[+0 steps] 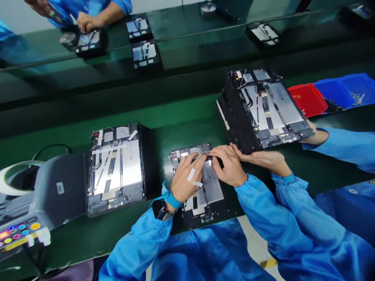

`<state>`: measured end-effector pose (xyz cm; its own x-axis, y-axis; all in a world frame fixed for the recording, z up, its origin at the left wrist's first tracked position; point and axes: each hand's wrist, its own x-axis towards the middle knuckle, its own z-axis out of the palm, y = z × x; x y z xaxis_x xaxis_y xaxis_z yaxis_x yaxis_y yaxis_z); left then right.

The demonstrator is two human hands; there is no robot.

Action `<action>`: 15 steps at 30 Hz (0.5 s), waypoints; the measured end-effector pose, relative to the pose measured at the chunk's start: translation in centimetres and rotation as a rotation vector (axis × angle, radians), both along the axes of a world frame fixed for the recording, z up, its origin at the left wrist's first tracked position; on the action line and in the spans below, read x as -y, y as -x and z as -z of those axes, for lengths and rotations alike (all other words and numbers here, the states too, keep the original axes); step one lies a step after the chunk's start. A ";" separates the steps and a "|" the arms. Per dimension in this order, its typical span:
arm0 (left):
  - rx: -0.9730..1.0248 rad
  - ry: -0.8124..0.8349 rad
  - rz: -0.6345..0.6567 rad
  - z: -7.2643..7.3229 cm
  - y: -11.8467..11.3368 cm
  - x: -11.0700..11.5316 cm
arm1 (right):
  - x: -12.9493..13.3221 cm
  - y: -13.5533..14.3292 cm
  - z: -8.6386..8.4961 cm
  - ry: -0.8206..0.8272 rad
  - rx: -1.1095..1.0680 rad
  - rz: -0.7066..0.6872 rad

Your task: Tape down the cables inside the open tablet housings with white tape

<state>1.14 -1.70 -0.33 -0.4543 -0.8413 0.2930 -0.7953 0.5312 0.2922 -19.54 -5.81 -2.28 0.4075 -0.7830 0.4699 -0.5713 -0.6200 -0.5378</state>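
Observation:
An opened tablet-like panel [215,183] with a silvery inside and dark ribbon cables lies in front of me. My left hand [189,173] rests over its upper part, fingers apart and bent down onto it. Two white tape strips [191,175] stick to the back of that hand. Close beside it, my right hand [230,166] has its fingertips drawn together at the panel's upper edge. Whatever they pinch is too small to make out. Left of my hands stands a stack of similar panels [131,160], the top one bearing white tape pieces.
A co-worker's hands [271,160] hold another panel stack [266,105] close by my right arm. Behind it are a red tray [309,99] and blue trays [334,91] with small parts. A grey tape dispenser [63,189] stands left. Across the bench, another person's hand [88,22] works.

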 end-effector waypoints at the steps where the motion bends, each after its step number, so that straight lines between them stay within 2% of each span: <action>1: 0.006 -0.004 -0.002 0.1 0.0 0.0 | 0.0 0.0 0.1 0.016 -0.004 0.000; 6: -0.051 0.010 -0.043 0.7 -0.2 -0.2 | -0.3 -0.2 0.7 0.096 -0.045 0.003; 11: -0.083 0.008 -0.014 0.2 -0.4 -0.4 | -0.1 -0.5 0.3 0.143 -0.081 -0.004; 15: -0.044 -0.003 0.002 0.0 0.0 -0.6 | -0.1 -0.4 0.1 0.120 -0.092 -0.024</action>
